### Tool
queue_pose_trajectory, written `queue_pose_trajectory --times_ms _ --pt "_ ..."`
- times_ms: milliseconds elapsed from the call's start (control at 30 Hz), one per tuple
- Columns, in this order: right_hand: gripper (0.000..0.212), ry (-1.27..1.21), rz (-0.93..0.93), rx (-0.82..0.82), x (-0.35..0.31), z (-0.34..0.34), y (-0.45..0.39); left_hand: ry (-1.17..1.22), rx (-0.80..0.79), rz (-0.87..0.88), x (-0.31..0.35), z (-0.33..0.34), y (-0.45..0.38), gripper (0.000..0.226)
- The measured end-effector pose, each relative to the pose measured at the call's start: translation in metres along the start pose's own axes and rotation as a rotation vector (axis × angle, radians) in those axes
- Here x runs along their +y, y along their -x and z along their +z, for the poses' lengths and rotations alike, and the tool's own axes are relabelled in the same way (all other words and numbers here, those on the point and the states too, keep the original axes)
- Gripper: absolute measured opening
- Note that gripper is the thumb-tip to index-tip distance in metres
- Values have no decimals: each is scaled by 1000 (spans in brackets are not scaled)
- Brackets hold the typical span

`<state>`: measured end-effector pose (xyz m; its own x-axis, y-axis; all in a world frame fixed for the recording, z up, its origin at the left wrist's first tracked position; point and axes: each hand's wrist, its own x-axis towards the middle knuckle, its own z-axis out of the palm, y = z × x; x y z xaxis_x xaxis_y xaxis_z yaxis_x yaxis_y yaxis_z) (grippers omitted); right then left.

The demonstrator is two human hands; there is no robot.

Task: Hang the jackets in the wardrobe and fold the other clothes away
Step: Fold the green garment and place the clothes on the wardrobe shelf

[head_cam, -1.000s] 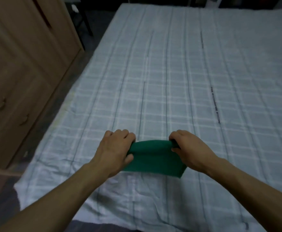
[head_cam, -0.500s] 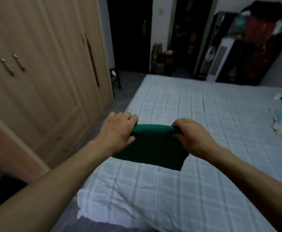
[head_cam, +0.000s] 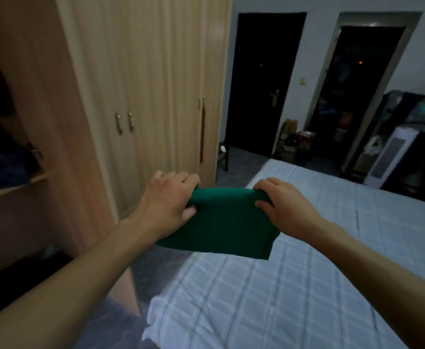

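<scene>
The folded green garment [head_cam: 221,222] is at the frame centre; the left hand [head_cam: 168,205] and right hand [head_cam: 284,207] grasp its top corners, above the bed [head_cam: 307,285].

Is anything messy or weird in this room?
A little. The white checked bedsheet is rumpled at the bed's near corner and hangs off the edge. On the far tall wooden wardrobe, a dark red strip hangs at one door's edge. The folded green cloth looks neat, held by the left hand and right hand.
</scene>
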<state>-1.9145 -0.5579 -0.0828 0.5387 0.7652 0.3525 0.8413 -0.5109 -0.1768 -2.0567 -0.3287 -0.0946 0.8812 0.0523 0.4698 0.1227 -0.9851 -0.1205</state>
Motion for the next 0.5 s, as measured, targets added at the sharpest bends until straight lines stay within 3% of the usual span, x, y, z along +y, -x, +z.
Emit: queue_pose_trajectory --times_ms 267,500 --pt "25 -105 -245 -55 -14 34 -46 -89 -100 -238 -16 -23 36 31" --pt "26 -232 -538 -120 -61 71 -77 -217 -184 -556 -14 -53 94 31"
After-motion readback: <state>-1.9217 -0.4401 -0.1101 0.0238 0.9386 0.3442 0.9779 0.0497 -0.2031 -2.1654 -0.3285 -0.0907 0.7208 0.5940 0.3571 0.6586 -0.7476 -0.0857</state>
